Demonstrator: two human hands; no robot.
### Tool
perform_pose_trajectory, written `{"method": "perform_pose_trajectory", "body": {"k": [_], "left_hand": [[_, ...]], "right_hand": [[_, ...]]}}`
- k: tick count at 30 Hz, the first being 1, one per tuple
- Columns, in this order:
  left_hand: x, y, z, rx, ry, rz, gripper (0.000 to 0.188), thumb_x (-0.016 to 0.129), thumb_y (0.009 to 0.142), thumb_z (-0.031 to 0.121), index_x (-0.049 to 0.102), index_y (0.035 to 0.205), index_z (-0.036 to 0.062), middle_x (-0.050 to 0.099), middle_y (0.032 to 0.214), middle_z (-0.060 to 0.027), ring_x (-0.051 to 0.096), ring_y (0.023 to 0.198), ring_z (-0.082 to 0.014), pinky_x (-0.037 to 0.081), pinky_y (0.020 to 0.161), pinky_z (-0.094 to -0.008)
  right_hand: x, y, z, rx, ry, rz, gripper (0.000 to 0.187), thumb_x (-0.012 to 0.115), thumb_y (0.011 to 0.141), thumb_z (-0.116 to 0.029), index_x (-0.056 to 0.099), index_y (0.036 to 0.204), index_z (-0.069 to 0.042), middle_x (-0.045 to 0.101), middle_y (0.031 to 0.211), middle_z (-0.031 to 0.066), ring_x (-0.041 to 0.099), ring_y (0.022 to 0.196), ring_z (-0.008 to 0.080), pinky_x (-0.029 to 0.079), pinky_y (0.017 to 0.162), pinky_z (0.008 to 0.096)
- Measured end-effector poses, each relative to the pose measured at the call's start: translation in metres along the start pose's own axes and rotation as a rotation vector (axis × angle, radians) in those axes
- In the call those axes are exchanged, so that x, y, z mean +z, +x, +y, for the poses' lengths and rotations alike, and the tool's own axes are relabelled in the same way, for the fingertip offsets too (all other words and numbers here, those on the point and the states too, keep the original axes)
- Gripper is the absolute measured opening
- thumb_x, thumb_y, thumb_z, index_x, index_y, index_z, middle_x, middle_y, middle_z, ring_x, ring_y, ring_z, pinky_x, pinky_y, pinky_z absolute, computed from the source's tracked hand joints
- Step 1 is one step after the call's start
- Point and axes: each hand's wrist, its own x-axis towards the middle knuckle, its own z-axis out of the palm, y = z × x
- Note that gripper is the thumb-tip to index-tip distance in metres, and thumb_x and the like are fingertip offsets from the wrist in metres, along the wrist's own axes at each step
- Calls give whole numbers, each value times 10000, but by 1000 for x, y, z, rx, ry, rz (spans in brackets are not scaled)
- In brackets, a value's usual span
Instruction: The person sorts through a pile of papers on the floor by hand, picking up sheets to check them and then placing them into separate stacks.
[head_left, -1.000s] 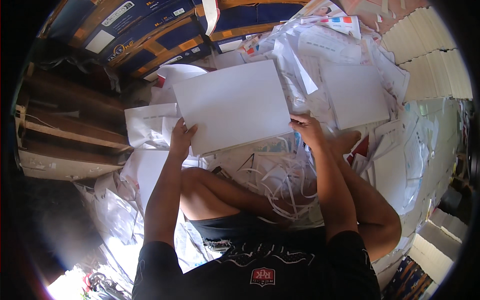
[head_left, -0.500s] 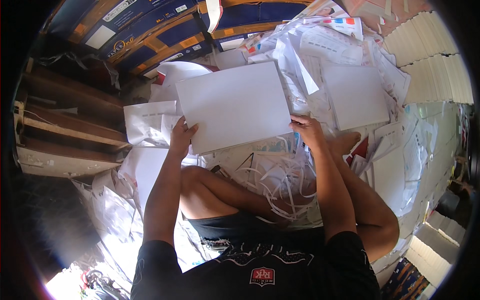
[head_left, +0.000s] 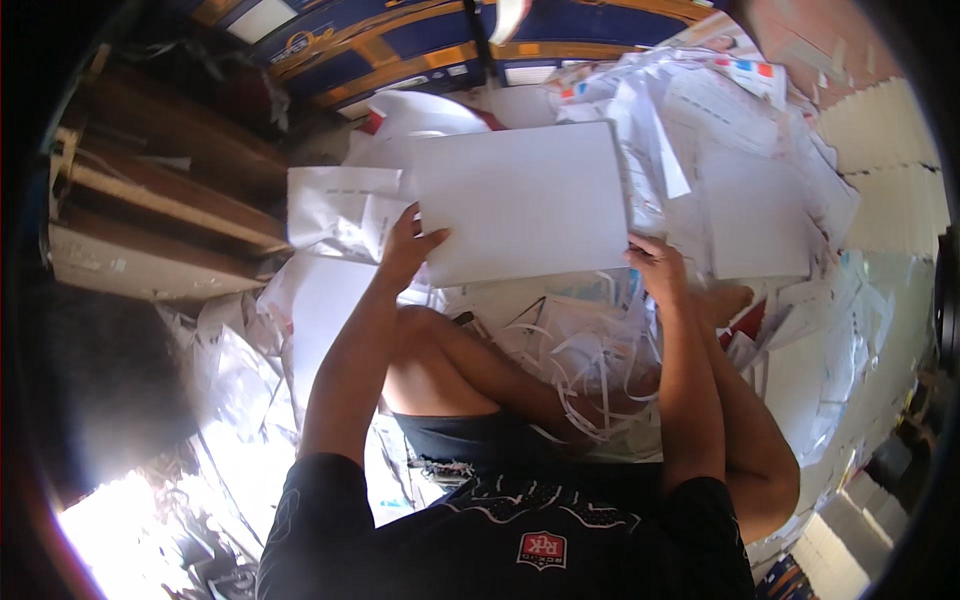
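A stack of white paper sheets [head_left: 525,205] spans the space between my hands, above the floor in front of my crossed legs. My left hand [head_left: 408,248] grips its lower left side, thumb on top and fingers beneath. At the lower right corner, my right hand [head_left: 657,266] pinches the edge between thumb and fingers. How many sheets it has cannot be made out. Curled white paper strips [head_left: 600,365] lie below it, between my legs. Right of the held stack rests another white paper stack [head_left: 752,215].
Blue and orange cartons [head_left: 400,45] line the far side. A wooden rack [head_left: 165,205] stands at the left. Loose printed sheets [head_left: 725,110] are heaped at the far right, beside tall cream paper piles [head_left: 885,140]. More loose sheets [head_left: 240,375] lie left of my legs.
The whole view has shifted, so the surroundings sit further right and higher. Both hands still hold the paper stack, which has levelled slightly.
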Motion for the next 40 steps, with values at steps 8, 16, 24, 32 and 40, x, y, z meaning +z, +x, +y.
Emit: {"method": "perform_pose_trajectory", "body": {"k": [8, 16, 24, 32, 40], "left_hand": [[-6, 4, -8, 46, 162, -43, 921, 777, 749, 51, 233, 1493, 44, 631, 1197, -180, 612, 1105, -239, 496, 934, -363], [-5, -1, -2, 49, 200, -55, 926, 773, 750, 76, 221, 1493, 64, 653, 1147, -189, 638, 1064, -240, 499, 917, -356], [-9, 4, -11, 93, 373, -26, 958, 781, 740, 196, 206, 1494, 58, 649, 1156, -209, 637, 1080, -295, 484, 951, -400], [-40, -7, -8, -16, 798, 356, 949, 792, 731, 496, 364, 1427, 12, 561, 1258, -255, 580, 1134, -375, 466, 974, -443], [-136, -104, -122, -298, 1196, 293, 1219, 637, 714, 761, 77, 1535, 55, 90, 1564, -282, 160, 1433, -451, 207, 1144, -585]], "right_hand": [[3, 3, 4, 24, 49, 7, 355, 671, 825, -10, 678, 1176, -65, 716, 970, 94, 656, 847, 119, 520, 769, 250], [2, 4, 4, 47, 52, 2, 335, 678, 829, -16, 683, 1162, -51, 719, 956, 94, 658, 826, 115, 523, 752, 254], [2, 5, 3, -9, 16, 7, 333, 700, 826, -31, 679, 1157, -31, 713, 843, 77, 635, 741, 122, 510, 715, 256], [106, -18, -123, -551, -753, 7, 673, 765, 748, -209, 505, 1362, -113, 406, 1462, 182, 391, 1346, 375, 336, 1069, 557], [78, -55, -108, -175, -122, -233, 507, 682, 840, -118, 547, 1328, -147, 505, 1401, 168, 511, 1270, 326, 445, 999, 546]]}}
